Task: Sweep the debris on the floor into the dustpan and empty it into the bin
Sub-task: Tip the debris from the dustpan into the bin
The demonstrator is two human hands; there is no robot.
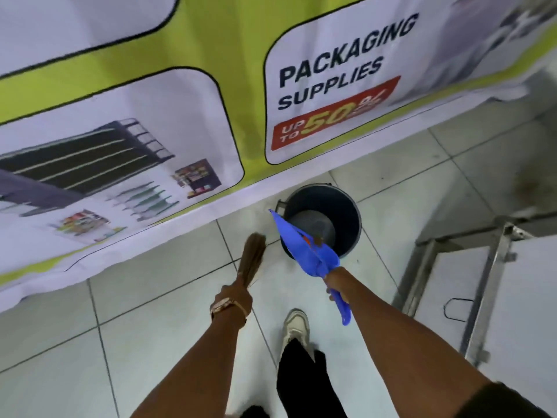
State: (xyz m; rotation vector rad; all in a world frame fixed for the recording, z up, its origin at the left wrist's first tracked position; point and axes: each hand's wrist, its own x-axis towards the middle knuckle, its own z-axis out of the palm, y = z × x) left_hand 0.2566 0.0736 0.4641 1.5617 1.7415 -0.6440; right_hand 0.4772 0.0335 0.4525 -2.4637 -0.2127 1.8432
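Right hand's [335, 285] grip is clamping the blue dustpan's [304, 242] handle, tilting it over the dark round bin [351, 212], brownish debris [317, 240] sliding at its edge; left hand [233, 297] is gripping the brown broom [252, 254].

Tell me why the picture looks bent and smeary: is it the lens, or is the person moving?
Head view: the wide lens bows the banner and the floor tiles. Motion blur softens the banner's print, the broom and the blue dustpan tilted over the bin. The light is even, with soft glare on the tiles.
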